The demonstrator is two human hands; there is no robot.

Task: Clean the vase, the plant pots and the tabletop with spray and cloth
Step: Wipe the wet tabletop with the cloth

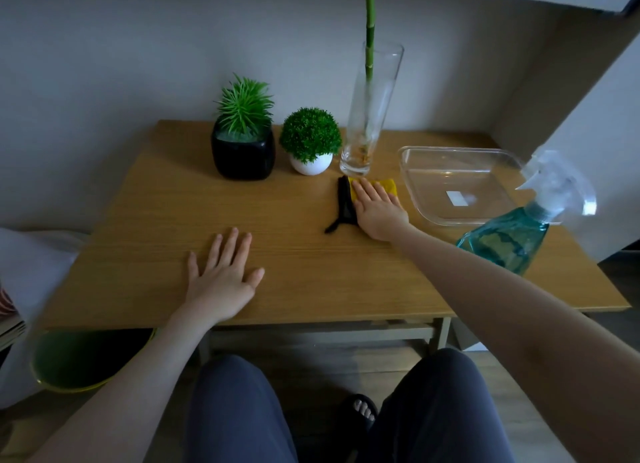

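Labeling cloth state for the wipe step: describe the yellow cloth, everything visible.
The yellow cloth is small, looks like soft fabric, and lies flat on the wooden tabletop, just in front of the glass vase. The right hand rests on it with fingers straight, hiding most of it. A black strip borders its left edge.

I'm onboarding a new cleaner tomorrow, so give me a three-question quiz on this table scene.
1. True or false: the right hand lies flat on the yellow cloth.
2. What stands in the glass vase?
A. a green stalk
B. a brush
C. nothing
3. Which side of the clear tray is the spray bottle on: nearer the person or nearer the wall?

Key: 1 true; 2 A; 3 nearer the person.
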